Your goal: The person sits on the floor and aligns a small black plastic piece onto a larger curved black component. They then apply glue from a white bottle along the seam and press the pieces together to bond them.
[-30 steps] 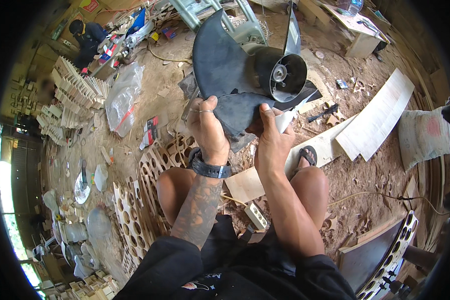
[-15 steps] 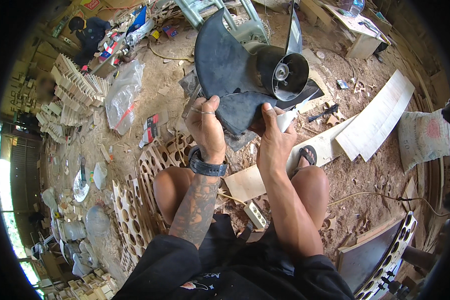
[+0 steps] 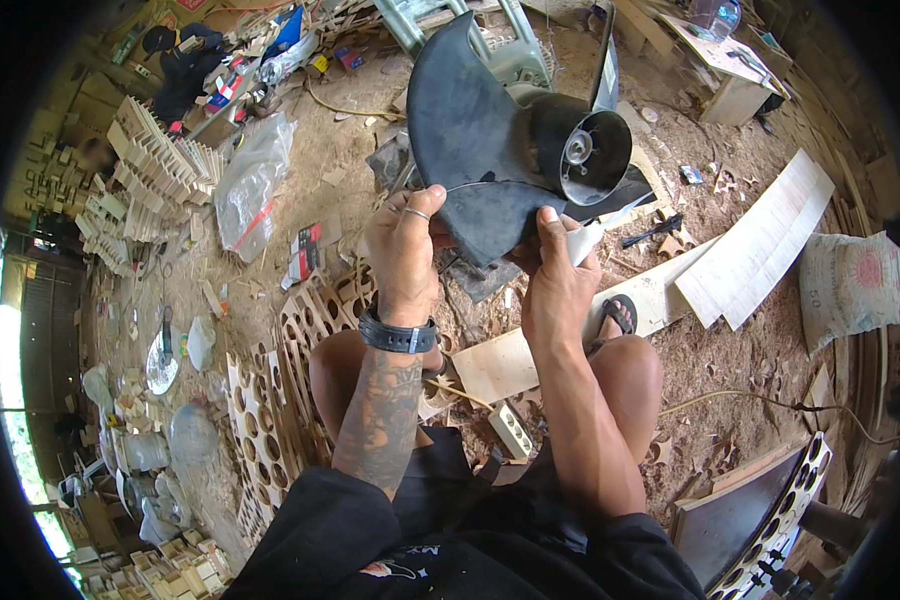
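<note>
A black plastic fan blade with a round hub is held up in front of me. A thin curved seam crosses its nearest vane, and below that line lies the vane's outer part. My left hand pinches the vane's left edge by the seam, thumb on top. On the right edge, my right hand presses its thumb on the vane, fingers underneath. A small white bottle with a tapered tip is also tucked in the right hand, its tip pointing up and right. Fingers under the vane are hidden.
A pale green plastic chair stands beyond the fan blade. Thin wooden boards and a white sack lie at right. A power strip sits between my legs, near hole-cut wood sheets. Another person is at far left.
Both hands and the fan blade have shifted slightly to the right in the picture. The left thumb now lies along the seam's left end. Both hands keep their grip.
</note>
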Motion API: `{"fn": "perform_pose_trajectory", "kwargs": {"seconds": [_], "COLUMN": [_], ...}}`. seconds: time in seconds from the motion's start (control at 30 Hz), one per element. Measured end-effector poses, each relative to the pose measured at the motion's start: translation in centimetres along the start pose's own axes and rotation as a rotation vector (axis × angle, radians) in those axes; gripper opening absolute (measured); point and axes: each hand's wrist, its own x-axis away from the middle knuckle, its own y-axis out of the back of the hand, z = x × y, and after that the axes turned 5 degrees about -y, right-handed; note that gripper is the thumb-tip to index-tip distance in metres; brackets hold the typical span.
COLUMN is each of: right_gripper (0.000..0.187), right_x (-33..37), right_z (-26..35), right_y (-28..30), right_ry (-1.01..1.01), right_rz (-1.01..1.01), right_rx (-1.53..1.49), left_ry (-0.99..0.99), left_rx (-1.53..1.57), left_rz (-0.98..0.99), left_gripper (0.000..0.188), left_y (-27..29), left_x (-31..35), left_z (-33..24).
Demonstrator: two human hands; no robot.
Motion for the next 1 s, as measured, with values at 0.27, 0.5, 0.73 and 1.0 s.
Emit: {"fn": "perform_pose_trajectory", "kwargs": {"seconds": [0.27,0.5,0.73,1.0], "right_gripper": [0.026,0.028,0.029,0.03], "right_x": [0.1,0.2,-0.2,0.0], "right_z": [0.1,-0.1,-0.5,-0.5], "right_y": [0.2,-0.1,0.2,0.4], "right_ry": [0.004,0.002,-0.003,0.007], "right_rz": [0.004,-0.007,-0.025,-0.033], "right_rx": [-0.004,0.003,0.014,0.028], "left_ry": [0.058,0.012,0.023,0.098], "left_rx": [0.002,-0.003,-0.012,-0.074], "left_rz": [0.083,0.077,0.07,0.201], "left_gripper": [0.015,0.02,0.022,0.015], "left_y": [0.3,0.1,0.4,1.9], "left_x": [0.0,0.0,-0.3,-1.2], "left_z": [-0.9,-0.9,-0.9,-1.4]}}
